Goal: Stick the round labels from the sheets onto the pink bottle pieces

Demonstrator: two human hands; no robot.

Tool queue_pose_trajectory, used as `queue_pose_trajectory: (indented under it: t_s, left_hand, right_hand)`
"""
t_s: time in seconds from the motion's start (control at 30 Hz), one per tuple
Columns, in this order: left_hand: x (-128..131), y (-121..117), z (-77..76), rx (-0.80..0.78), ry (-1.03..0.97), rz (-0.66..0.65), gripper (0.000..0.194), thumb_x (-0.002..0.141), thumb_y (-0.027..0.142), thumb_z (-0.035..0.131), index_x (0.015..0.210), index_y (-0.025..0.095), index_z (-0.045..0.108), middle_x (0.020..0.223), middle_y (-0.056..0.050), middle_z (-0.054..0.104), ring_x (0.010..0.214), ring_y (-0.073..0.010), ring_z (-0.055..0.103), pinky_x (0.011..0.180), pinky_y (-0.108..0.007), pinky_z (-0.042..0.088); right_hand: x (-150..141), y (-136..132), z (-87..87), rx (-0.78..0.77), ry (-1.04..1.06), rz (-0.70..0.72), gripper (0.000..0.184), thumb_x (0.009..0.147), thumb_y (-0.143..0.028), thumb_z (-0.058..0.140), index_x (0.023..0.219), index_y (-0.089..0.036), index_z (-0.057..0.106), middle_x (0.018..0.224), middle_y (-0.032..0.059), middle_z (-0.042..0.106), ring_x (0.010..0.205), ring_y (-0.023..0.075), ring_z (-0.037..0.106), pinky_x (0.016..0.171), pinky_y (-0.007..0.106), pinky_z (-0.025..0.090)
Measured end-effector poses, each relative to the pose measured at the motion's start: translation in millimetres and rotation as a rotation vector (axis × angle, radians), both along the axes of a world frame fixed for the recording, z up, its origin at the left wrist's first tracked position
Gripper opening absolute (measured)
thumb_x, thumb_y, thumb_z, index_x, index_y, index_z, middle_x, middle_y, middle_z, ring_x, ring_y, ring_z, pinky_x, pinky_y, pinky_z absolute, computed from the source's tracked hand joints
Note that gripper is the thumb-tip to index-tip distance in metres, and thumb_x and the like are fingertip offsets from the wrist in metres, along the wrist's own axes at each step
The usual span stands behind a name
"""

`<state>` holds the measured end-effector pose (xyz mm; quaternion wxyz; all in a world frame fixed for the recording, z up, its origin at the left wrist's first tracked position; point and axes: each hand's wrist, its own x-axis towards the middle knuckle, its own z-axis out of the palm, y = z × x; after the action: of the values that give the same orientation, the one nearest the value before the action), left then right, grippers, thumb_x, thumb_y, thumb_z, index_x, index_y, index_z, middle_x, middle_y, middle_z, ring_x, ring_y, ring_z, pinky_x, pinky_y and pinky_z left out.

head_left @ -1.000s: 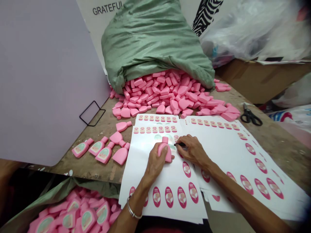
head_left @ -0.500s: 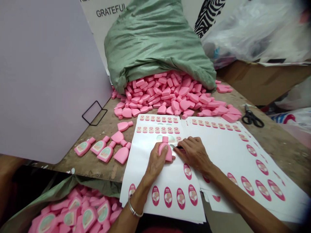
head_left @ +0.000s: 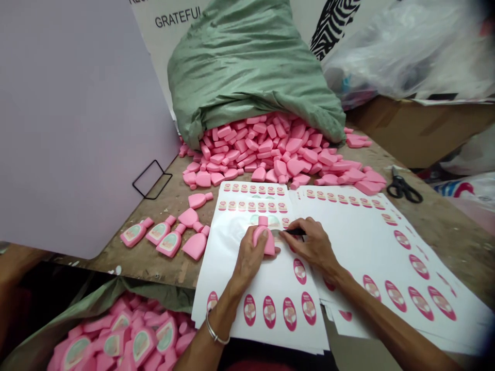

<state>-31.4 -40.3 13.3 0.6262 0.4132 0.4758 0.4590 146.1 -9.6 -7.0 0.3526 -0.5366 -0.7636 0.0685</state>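
My left hand (head_left: 249,255) is closed around a small pink toy bottle (head_left: 264,238), cap pointing away from me, with no label on the side I can see. Just right of the bottle, my right hand (head_left: 312,243) pinches a slim black-handled tool (head_left: 294,232). Its pale metal end lies close to the bottle's edge; whether they touch I cannot tell. Both hands are over a white sticker sheet (head_left: 232,278) bearing oval pink labels and rows of small ones. Left of the sheet lie several pink bottles (head_left: 196,245), some with green oval labels (head_left: 168,242).
A green sack (head_left: 251,67) spills a heap of pink bottles (head_left: 270,147) at the back. More sticker sheets (head_left: 348,242) and black scissors (head_left: 404,186) lie to the right. A second sack (head_left: 42,330) below the table edge holds labelled bottles. A pale panel (head_left: 77,129) stands on the left.
My right hand has turned and opened its grip angle slightly, so more of the black handle shows. My left hand and the bottle stay almost in place.
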Motion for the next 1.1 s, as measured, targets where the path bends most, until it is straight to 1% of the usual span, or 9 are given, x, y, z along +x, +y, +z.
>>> queue_pose_trajectory:
  t_s: [0.1, 0.17, 0.23, 0.33, 0.43, 0.53, 0.73, 0.93, 1.1]
  left_hand:
    - [0.4, 0.2, 1.6, -0.021, -0.007, 0.017, 0.039, 0.085, 0.048, 0.051, 0.105, 0.014, 0.050, 0.091, -0.007, 0.060, 0.068, -0.0182, 0.068, 0.067, -0.032, 0.057]
    - [1.1, 0.5, 2.3, -0.035, -0.010, 0.030, 0.039, 0.086, 0.048, 0.051, 0.106, 0.014, 0.049, 0.087, -0.007, 0.061, 0.068, -0.0185, 0.069, 0.068, -0.032, 0.057]
    - [1.6, 0.9, 2.1, -0.031, -0.025, 0.043, 0.040, 0.086, 0.049, 0.051, 0.106, 0.014, 0.050, 0.086, -0.006, 0.062, 0.069, -0.0191, 0.069, 0.069, -0.033, 0.057]
    - [1.3, 1.1, 2.3, -0.040, -0.070, 0.042, 0.042, 0.084, 0.049, 0.053, 0.107, 0.014, 0.050, 0.088, -0.007, 0.061, 0.071, -0.0203, 0.069, 0.068, -0.033, 0.057]
    - [-0.2, 0.4, 6.1, -0.090, -0.097, 0.025, 0.046, 0.082, 0.051, 0.055, 0.110, 0.014, 0.050, 0.089, -0.009, 0.061, 0.069, -0.0213, 0.070, 0.063, -0.032, 0.057]
    - [-1.4, -0.5, 11.3, -0.110, -0.090, 0.005, 0.048, 0.082, 0.051, 0.056, 0.112, 0.014, 0.050, 0.096, -0.011, 0.061, 0.066, -0.0205, 0.070, 0.059, -0.030, 0.057]
    - [-0.8, 0.2, 12.4, -0.121, -0.088, -0.023, 0.043, 0.084, 0.048, 0.054, 0.113, 0.017, 0.049, 0.103, -0.011, 0.059, 0.069, -0.0215, 0.071, 0.057, -0.029, 0.057]
    - [-3.7, 1.6, 8.2, -0.108, -0.095, -0.080, 0.042, 0.084, 0.048, 0.054, 0.113, 0.018, 0.049, 0.110, -0.013, 0.058, 0.076, -0.0230, 0.071, 0.062, -0.032, 0.059]
    - [-5.4, 3.4, 1.5, -0.093, -0.134, -0.080, 0.046, 0.084, 0.051, 0.054, 0.114, 0.017, 0.048, 0.103, -0.011, 0.060, 0.077, -0.0237, 0.070, 0.065, -0.035, 0.059]
  right_hand:
    - [-2.3, 0.9, -1.6, -0.239, 0.231, -0.092, 0.031, 0.076, -0.050, 0.063, 0.072, -0.021, 0.055, 0.069, 0.0014, 0.062, 0.061, 0.0159, 0.054, 0.061, 0.031, 0.042]
    - [-2.8, 0.0, -1.3, -0.306, 0.286, -0.111, 0.034, 0.076, -0.054, 0.061, 0.073, -0.021, 0.055, 0.069, 0.0013, 0.062, 0.060, 0.0156, 0.054, 0.058, 0.030, 0.043]
    - [-1.0, -1.5, 0.9, -0.258, 0.214, -0.092, 0.034, 0.077, -0.054, 0.059, 0.074, -0.021, 0.055, 0.069, 0.0020, 0.062, 0.062, 0.0163, 0.055, 0.060, 0.031, 0.043]
    - [6.7, -3.8, 7.3, -0.098, -0.071, -0.014, 0.030, 0.080, -0.050, 0.060, 0.080, -0.020, 0.058, 0.075, 0.0040, 0.065, 0.071, 0.0194, 0.056, 0.068, 0.035, 0.039]
    - [15.9, -4.5, 13.5, -0.011, -0.277, -0.020, 0.029, 0.083, -0.047, 0.058, 0.090, -0.019, 0.059, 0.083, 0.0059, 0.067, 0.078, 0.0217, 0.055, 0.072, 0.036, 0.034]
    - [19.0, -2.2, 16.4, 0.017, -0.355, -0.011, 0.028, 0.086, -0.044, 0.055, 0.094, -0.017, 0.058, 0.087, 0.0073, 0.068, 0.080, 0.0221, 0.055, 0.073, 0.036, 0.032]
    - [5.8, 6.8, 14.3, 0.040, -0.380, 0.124, 0.021, 0.089, -0.037, 0.051, 0.092, -0.017, 0.059, 0.085, 0.0076, 0.067, 0.079, 0.0208, 0.055, 0.077, 0.037, 0.031]
    - [-0.2, 6.5, 19.1, -0.086, -0.141, 0.165, 0.014, 0.082, -0.031, 0.059, 0.075, -0.020, 0.056, 0.069, 0.0011, 0.063, 0.067, 0.0162, 0.053, 0.075, 0.035, 0.036]
    - [6.9, 2.8, 29.1, -0.259, 0.246, -0.031, 0.021, 0.079, -0.040, 0.062, 0.074, -0.020, 0.056, 0.069, -0.0001, 0.059, 0.064, 0.0146, 0.053, 0.064, 0.030, 0.042]
